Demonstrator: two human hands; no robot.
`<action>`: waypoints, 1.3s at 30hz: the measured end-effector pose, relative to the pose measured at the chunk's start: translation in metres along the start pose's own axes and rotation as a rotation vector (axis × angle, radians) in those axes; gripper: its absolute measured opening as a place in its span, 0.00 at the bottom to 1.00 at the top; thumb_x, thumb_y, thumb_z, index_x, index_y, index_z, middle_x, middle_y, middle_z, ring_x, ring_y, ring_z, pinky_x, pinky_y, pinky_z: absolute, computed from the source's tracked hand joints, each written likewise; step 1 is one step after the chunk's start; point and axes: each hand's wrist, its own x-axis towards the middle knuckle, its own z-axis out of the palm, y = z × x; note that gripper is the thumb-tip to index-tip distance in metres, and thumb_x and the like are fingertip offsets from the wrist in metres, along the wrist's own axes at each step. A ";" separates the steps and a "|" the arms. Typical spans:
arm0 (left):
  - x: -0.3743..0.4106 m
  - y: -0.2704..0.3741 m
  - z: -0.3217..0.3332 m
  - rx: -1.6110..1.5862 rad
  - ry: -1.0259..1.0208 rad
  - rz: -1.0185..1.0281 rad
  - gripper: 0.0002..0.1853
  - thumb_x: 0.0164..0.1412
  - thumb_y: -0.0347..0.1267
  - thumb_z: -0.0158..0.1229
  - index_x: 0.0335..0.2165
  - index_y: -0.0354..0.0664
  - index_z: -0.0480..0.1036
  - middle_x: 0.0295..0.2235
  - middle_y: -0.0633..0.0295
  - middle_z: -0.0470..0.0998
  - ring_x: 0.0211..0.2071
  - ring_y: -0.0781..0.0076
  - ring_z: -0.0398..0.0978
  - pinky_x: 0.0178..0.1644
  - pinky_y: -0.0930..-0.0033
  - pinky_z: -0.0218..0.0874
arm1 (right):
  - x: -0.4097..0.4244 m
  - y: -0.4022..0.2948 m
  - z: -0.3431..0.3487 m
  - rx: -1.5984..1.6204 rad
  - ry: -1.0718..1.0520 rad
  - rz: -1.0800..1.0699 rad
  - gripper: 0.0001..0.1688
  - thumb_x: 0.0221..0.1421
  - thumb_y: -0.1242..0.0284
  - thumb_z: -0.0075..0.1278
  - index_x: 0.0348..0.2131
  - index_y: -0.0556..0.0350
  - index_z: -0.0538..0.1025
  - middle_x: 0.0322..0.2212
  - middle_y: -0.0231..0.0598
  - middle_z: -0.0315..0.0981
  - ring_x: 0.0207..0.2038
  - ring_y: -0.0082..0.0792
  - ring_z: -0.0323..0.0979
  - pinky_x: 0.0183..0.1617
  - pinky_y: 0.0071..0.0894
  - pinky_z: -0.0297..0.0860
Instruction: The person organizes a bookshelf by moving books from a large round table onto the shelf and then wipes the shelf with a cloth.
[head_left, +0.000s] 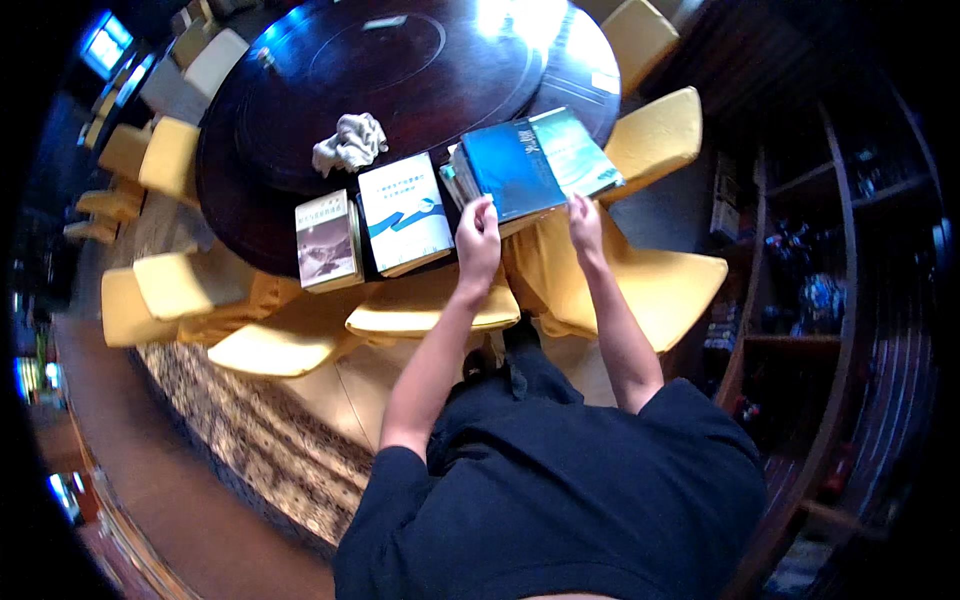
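My left hand is at the lower left corner of a blue book, its fingers curled against the edge. At the lower right corner of the same book is my right hand, thumb up. Whether either hand grips the book is hard to tell. Under and beside it lie more books, a green one showing to the right. Left of my hands are a stack topped by a white and blue book and another topped by a book with a brownish photo cover. Behind them lies a crumpled pale cloth.
The books rest along the near edge of a dark round wooden table. Yellow-covered chairs ring it, several between me and the table. Dark wooden shelving with assorted items stands at the right. A patterned carpet runs at lower left.
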 end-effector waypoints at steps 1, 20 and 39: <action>-0.024 0.008 0.003 -0.053 -0.029 0.041 0.11 0.63 0.32 0.48 0.38 0.34 0.72 0.32 0.62 0.76 0.32 0.77 0.71 0.40 0.74 0.63 | -0.020 0.010 -0.012 0.038 -0.032 0.050 0.27 0.60 0.60 0.46 0.50 0.63 0.69 0.38 0.41 0.72 0.39 0.27 0.70 0.43 0.27 0.66; -0.519 0.085 0.108 -0.238 -1.849 -0.387 0.13 0.68 0.32 0.46 0.27 0.37 0.67 0.23 0.71 0.66 0.25 0.86 0.59 0.29 0.81 0.52 | -0.563 0.182 -0.283 0.532 1.023 0.369 0.16 0.62 0.66 0.44 0.44 0.57 0.73 0.36 0.35 0.76 0.32 0.23 0.73 0.35 0.22 0.69; -1.035 0.220 0.426 -0.579 -1.820 0.704 0.46 0.49 0.34 0.63 0.59 0.30 0.45 0.53 0.34 0.57 0.54 0.39 0.59 0.56 0.53 0.55 | -0.888 0.010 -0.717 -0.020 1.704 -0.317 0.17 0.61 0.65 0.47 0.45 0.57 0.74 0.40 0.35 0.74 0.44 0.24 0.69 0.49 0.24 0.63</action>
